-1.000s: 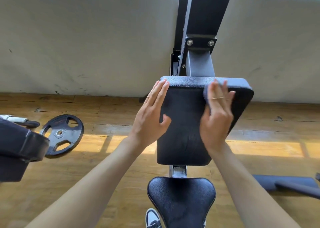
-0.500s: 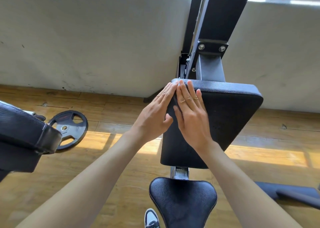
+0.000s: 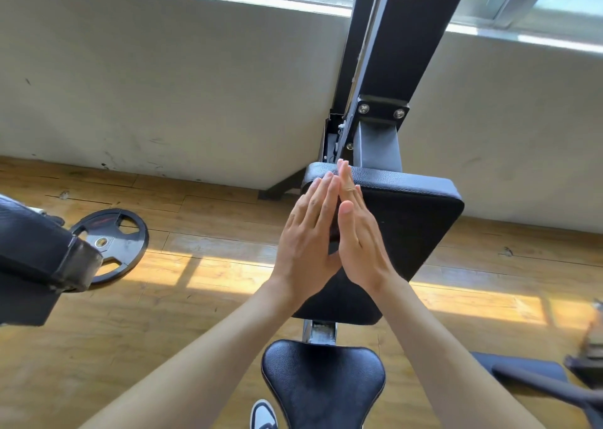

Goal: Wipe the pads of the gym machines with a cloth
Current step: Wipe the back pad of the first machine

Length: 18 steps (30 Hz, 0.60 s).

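**Black padding, two flat hands at its left edge**

Black leather covers a worn pad at the far left, with a weight plate flat on the wooden floor just beside it. Further right, the left hand lies with straight fingers against the left side of the upright back pad. The right hand is flat too, fingers straight and close together, its fingertips at the pad's top left corner and overlapping the left hand's. The cloth cannot be made out; if it lies under the right palm, it is hidden. Below sits the black seat pad, a shoe at its left. A steel column rises behind the back pad.
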Tool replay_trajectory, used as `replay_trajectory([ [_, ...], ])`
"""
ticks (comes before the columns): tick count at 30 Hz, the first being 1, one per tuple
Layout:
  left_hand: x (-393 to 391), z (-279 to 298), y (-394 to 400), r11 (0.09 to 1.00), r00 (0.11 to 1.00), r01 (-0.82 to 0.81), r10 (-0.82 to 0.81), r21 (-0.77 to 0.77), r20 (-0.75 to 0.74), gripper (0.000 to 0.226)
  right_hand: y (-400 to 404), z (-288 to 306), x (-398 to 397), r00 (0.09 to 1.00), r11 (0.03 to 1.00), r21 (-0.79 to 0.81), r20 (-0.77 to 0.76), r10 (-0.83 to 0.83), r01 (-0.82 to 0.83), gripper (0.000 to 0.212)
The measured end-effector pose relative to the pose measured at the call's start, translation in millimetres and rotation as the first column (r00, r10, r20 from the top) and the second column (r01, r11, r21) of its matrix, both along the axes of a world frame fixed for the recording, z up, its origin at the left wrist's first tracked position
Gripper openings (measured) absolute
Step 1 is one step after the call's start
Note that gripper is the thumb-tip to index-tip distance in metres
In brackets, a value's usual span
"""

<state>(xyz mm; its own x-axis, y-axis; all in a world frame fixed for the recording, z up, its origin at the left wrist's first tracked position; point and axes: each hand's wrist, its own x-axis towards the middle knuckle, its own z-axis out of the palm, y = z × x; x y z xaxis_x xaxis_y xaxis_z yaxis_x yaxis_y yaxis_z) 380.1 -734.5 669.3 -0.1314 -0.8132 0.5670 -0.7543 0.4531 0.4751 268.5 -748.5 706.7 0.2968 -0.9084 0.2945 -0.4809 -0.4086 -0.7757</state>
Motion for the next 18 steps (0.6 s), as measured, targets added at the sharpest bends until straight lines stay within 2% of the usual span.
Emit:
replay_trajectory([
  [2, -7, 3, -3, 0.998, 0.997, -0.057, 0.057, 0.0, 0.058, 0.068, -2, 1, -7, 0.991, 0.996, -0.087, -0.133, -0.028, 0.017, 0.064],
  [4, -14, 4, -7, 0.995, 0.994, -0.099, 0.099, 0.003, 0.043, 0.066, -8, 2, -17, 0.957, 0.984, -0.178, -0.279, -0.076, 0.026, 0.06],
  [7, -22, 6, -14, 0.986, 0.986, -0.16, 0.161, 0.036, -0.035, 0.066, -20, 12, -37, 0.872, 0.973, -0.227, -0.468, -0.143, 0.038, 0.063],
  [9, -26, 6, -18, 0.979, 0.979, -0.201, 0.202, 0.024, -0.038, 0.067, -29, 20, -48, 0.819, 0.975, -0.222, -0.561, -0.119, -0.01, 0.064],
  [14, -11, -3, -17, 0.982, 0.986, -0.169, 0.169, -0.079, -0.003, 0.06, -52, 34, -62, 0.784, 0.973, -0.159, -0.62, 0.032, -0.166, 0.058],
  [18, 0, -25, -3, 0.988, 0.983, -0.143, 0.136, -0.055, -0.12, 0.069, -77, 42, -58, 0.737, 0.953, -0.079, -0.654, 0.172, -0.293, 0.06],
])
